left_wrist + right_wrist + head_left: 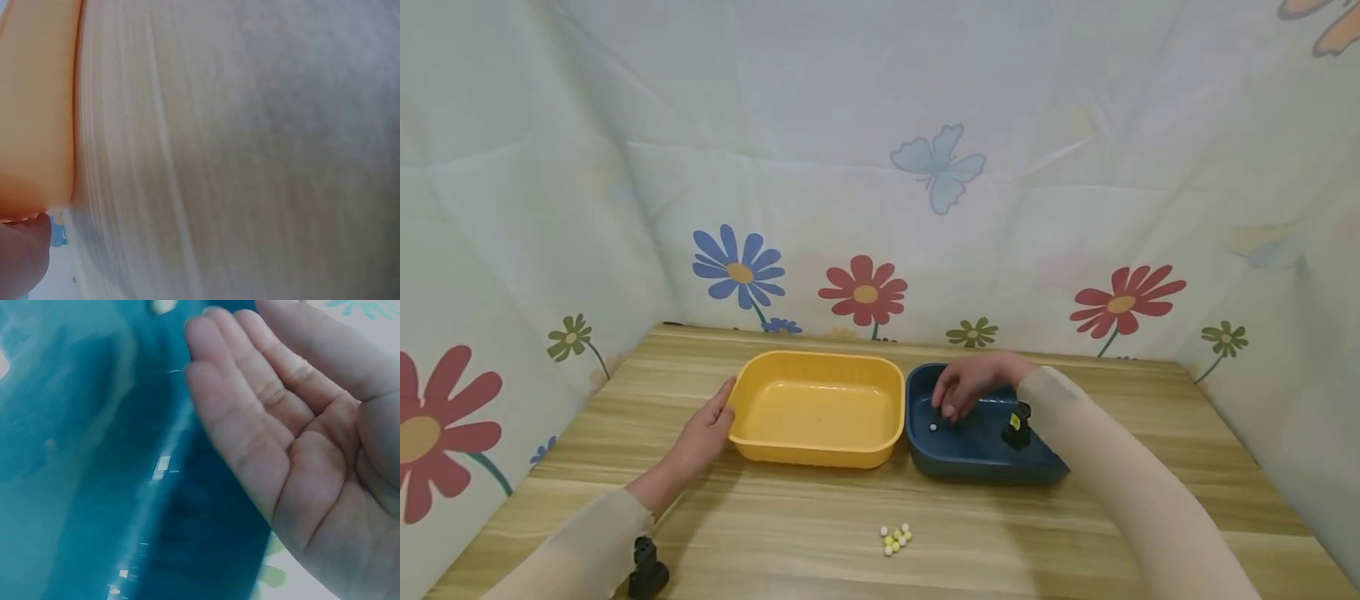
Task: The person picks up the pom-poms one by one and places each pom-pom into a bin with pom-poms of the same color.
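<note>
My left hand [705, 427] rests against the left end of a yellow plastic tub [817, 457], its fingers along the outer wall. The left wrist view shows part of that hand [24, 259] by a lower corner of the tub [37, 112]. Over a dark blue tub [985, 471], my right hand [973, 382] reaches down with loosely bent fingers. A small white ball [933, 427] lies in the blue tub just beyond the fingertips. In the right wrist view the palm [312, 481] shows nothing in it, and the ball [164, 306] appears at the top edge.
Several small white and yellow balls [896, 540] lie clustered on the wood-grain table [790, 533] in front of the tubs. The two tubs stand side by side. A flower-print cloth [820, 200] hangs behind and at both sides. Each wrist wears a black camera mount [646, 571].
</note>
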Motion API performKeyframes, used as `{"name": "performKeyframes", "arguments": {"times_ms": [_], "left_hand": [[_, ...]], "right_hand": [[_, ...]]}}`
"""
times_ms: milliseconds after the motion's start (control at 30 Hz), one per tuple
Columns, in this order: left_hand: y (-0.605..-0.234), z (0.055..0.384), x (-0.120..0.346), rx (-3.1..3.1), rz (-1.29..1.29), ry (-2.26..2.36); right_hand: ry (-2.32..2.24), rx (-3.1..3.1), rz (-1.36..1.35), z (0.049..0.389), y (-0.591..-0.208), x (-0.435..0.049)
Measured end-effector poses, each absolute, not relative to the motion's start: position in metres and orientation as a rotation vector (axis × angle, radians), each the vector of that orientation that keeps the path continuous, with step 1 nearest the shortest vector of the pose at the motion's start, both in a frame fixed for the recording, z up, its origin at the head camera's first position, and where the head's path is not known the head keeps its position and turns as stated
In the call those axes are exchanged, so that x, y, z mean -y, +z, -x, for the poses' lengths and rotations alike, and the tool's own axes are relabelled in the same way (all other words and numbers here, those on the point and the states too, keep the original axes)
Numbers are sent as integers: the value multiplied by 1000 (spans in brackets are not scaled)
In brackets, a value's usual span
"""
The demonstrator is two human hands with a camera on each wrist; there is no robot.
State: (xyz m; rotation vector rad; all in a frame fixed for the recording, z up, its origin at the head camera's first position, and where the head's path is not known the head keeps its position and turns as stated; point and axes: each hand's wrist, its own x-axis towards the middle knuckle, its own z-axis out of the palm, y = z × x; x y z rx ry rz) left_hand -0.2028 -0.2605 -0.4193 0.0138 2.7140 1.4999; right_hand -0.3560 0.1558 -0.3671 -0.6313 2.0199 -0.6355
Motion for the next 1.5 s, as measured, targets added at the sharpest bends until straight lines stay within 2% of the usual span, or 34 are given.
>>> {"name": "performKeyframes", "arguments": {"times_ms": [267, 467, 633, 1100, 1500], "left_hand": [[-422, 205, 260, -2719, -17, 1512], [-421, 203, 260, -2717, -12, 1503], [-419, 203, 260, -2734, -2, 1485], [-419, 201, 260, -2740, -23, 1480], [-419, 202, 260, -2749, -35, 1461]], "right_hand": [[-833, -2275, 776, 313, -332, -178], [-992, -2404, 923, 275, -328, -188], [-1116, -2443, 895, 244, -331, -186], [-1215, -2302, 883, 185, -368, -165], [-1215, -2281, 945, 170, -400, -151]]}}
